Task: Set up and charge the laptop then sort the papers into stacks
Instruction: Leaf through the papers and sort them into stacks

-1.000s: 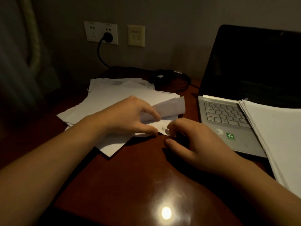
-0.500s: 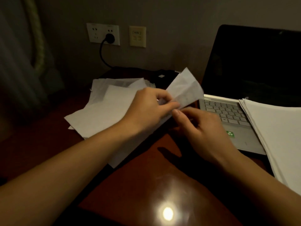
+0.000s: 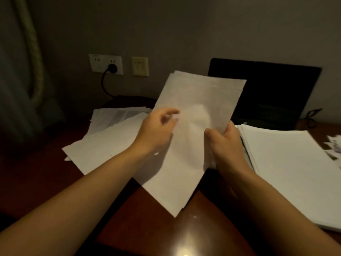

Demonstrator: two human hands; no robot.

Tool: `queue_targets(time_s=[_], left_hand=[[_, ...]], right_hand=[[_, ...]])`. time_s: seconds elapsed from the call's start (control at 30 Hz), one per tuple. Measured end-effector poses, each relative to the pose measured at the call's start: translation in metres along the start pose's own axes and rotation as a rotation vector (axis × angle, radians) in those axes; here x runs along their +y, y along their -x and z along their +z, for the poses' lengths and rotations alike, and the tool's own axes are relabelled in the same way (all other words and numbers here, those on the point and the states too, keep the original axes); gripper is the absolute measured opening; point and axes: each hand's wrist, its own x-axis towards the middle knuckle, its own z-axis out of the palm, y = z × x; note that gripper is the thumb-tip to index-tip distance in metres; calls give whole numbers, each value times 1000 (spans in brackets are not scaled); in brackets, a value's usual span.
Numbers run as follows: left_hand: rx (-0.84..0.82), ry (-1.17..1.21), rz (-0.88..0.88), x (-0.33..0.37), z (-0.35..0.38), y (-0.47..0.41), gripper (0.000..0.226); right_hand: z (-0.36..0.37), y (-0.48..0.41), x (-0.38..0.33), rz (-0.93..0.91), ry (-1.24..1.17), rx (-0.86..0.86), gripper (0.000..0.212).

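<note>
A thin bundle of white sheets is lifted off the desk and tilted toward me. My right hand grips its right edge, thumb on the front. My left hand is at the bundle's left edge with its fingers loosely curled and blurred; whether it holds the sheets I cannot tell. A loose pile of papers lies on the desk to the left. A neat stack of papers lies on the right, over the laptop's keyboard. The open laptop shows a dark screen behind the sheets.
A black plug sits in the white wall socket, its cable running down behind the desk. A beige wall plate is beside it. Paper scraps lie at the far right. The dark red desk reflects a lamp near me.
The sheets rose from the left pile to upright in front of the laptop. My right hand moved from under them to gripping their right edge. The camera tilted up.
</note>
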Motion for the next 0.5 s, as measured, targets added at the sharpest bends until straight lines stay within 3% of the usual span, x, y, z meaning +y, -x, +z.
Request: queue_targets(time_s=[0.07, 0.13, 0.27, 0.33, 0.5], left_hand=[[78, -122, -105, -3, -17, -9, 45], [125, -36, -220, -1, -30, -13, 57], [21, 334, -286, 13, -45, -12, 22], [-41, 431, -267, 22, -50, -8, 19], [88, 570, -238, 46, -44, -2, 17]], right_hand=[[-12, -7, -8, 17, -39, 2, 34], [-24, -13, -15, 82, -142, -15, 36], [-45, -23, -29, 101, -129, -76, 29], [-52, -28, -34, 73, -93, -61, 24], [-60, -40, -53, 27, -64, -11, 31]])
